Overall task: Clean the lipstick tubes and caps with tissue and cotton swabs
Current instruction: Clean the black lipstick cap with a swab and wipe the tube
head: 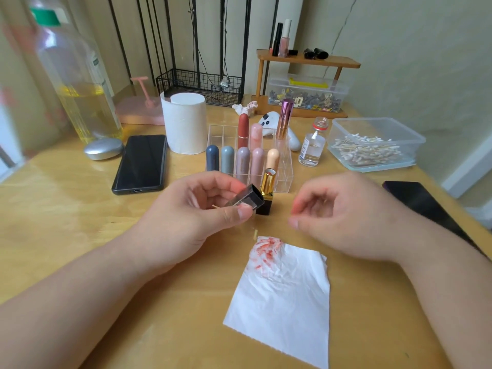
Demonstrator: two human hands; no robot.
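Note:
My left hand pinches a black square lipstick cap between thumb and fingers, its open end pointing right. A thin wooden stick tip shows under the cap. Just behind the cap, a gold lipstick tube with a black base stands upright on the table. My right hand hovers to the right of the tube, fingers loosely curled, with nothing visible in it. A white tissue with red lipstick smears at its top corner lies flat in front of both hands.
A clear organizer holds several capped lipsticks. Behind it stand a tissue roll and a small glass bottle. A box of cotton swabs sits at right. One phone lies left, another phone right. A large oil bottle stands far left.

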